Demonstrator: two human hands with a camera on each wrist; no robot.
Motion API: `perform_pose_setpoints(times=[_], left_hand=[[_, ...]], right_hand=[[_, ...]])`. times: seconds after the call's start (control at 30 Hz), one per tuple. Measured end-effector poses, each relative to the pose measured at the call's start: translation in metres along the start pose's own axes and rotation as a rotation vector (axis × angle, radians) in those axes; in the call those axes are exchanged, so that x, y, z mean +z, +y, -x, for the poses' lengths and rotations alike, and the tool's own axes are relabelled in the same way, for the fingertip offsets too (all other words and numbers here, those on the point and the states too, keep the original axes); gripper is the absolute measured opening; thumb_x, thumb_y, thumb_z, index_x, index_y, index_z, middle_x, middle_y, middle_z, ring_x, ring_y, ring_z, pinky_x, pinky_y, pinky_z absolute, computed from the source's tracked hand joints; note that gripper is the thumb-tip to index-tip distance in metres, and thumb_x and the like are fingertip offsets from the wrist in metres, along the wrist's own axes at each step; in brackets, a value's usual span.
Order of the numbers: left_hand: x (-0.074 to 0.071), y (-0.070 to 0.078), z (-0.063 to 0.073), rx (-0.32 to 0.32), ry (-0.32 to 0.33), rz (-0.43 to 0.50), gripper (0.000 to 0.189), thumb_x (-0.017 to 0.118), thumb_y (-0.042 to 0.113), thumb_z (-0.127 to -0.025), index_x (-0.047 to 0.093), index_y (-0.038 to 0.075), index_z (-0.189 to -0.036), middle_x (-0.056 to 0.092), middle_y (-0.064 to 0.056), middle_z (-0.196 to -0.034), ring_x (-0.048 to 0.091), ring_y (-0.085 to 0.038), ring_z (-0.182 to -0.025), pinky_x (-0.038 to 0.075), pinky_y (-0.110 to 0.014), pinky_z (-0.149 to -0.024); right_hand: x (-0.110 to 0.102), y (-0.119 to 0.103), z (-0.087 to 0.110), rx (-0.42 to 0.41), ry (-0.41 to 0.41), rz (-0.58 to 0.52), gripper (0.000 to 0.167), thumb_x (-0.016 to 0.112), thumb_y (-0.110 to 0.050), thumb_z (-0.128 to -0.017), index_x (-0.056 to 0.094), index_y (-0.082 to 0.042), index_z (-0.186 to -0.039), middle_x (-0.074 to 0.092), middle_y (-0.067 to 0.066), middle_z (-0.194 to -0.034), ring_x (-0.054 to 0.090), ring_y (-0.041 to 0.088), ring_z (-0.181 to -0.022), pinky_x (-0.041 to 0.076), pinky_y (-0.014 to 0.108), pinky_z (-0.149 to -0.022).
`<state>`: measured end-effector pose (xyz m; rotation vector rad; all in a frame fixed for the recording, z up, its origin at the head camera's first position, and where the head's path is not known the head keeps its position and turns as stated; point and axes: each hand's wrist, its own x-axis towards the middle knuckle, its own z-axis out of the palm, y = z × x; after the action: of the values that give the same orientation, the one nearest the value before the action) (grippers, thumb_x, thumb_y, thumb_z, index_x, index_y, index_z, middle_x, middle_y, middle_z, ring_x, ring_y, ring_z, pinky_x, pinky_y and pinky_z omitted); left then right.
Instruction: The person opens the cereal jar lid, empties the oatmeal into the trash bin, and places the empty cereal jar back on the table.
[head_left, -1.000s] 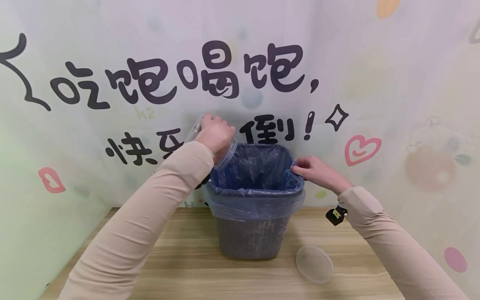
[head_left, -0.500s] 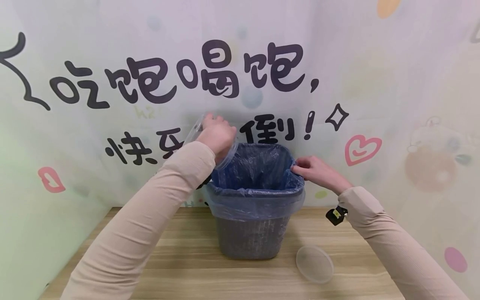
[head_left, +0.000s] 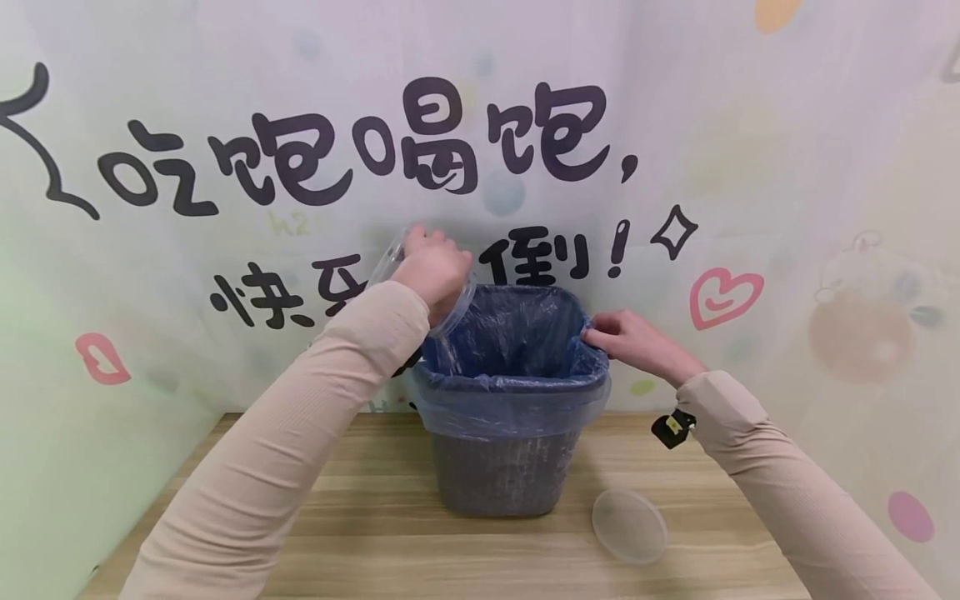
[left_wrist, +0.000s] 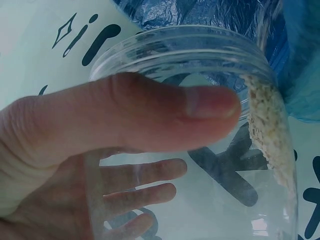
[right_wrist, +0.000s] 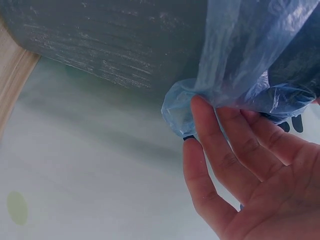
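Observation:
My left hand [head_left: 435, 271] grips a clear plastic jar [left_wrist: 225, 65], tipped with its mouth toward the bin; the thumb lies across the near side and fingers show through the far wall. Pale, crumbly grains [left_wrist: 267, 127] lie along the jar's lower side, and a thin stream of them falls from the mouth. Below stands a grey trash bin [head_left: 502, 475] with a blue plastic liner [head_left: 513, 414] folded over its rim. My right hand [head_left: 637, 342] holds the bin's right rim through the liner. In the right wrist view, its fingers [right_wrist: 245, 145] touch the liner outside; the thumb is mostly hidden.
A round translucent lid [head_left: 630, 527] lies on the wooden table [head_left: 360, 533], right of the bin's foot. Close behind the bin is a pale printed backdrop [head_left: 750, 167] with large black characters. A small black device [head_left: 673, 429] hangs at the right wrist.
Both hands, the jar and the bin stay nearly in place. The stream of grains shows a little more clearly at the jar's mouth now; the view has shifted very slightly.

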<state>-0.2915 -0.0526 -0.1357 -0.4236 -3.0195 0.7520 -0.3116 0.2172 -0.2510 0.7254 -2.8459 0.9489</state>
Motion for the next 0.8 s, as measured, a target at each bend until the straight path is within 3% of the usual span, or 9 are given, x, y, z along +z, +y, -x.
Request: perform_pose_setpoints(times=[0.2, 0.8], left_hand=[[0.001, 0.0027, -0.0016, -0.014, 0.012, -0.002, 0.076, 0.087, 0.017, -0.065, 0.051, 0.011, -0.132, 0.052, -0.01, -0.125, 0.041, -0.03, -0.112, 0.026, -0.045, -0.1], [0.001, 0.0089, 0.0001, -0.032, 0.026, -0.033, 0.074, 0.082, 0.019, -0.071, 0.048, 0.013, -0.137, 0.051, -0.009, -0.129, 0.04, -0.029, -0.114, 0.025, -0.044, -0.101]], right_hand=[[0.0002, -0.0002, -0.0002, -0.002, 0.0, -0.003, 0.023, 0.053, -0.022, -0.097, 0.062, -0.004, -0.086, 0.055, 0.001, -0.071, 0.053, 0.018, -0.069, 0.047, 0.033, -0.068], [-0.0015, -0.0009, -0.001, -0.019, 0.009, 0.071, 0.024, 0.052, -0.023, -0.096, 0.065, -0.003, -0.092, 0.063, 0.004, -0.082, 0.055, 0.019, -0.075, 0.045, 0.035, -0.068]])
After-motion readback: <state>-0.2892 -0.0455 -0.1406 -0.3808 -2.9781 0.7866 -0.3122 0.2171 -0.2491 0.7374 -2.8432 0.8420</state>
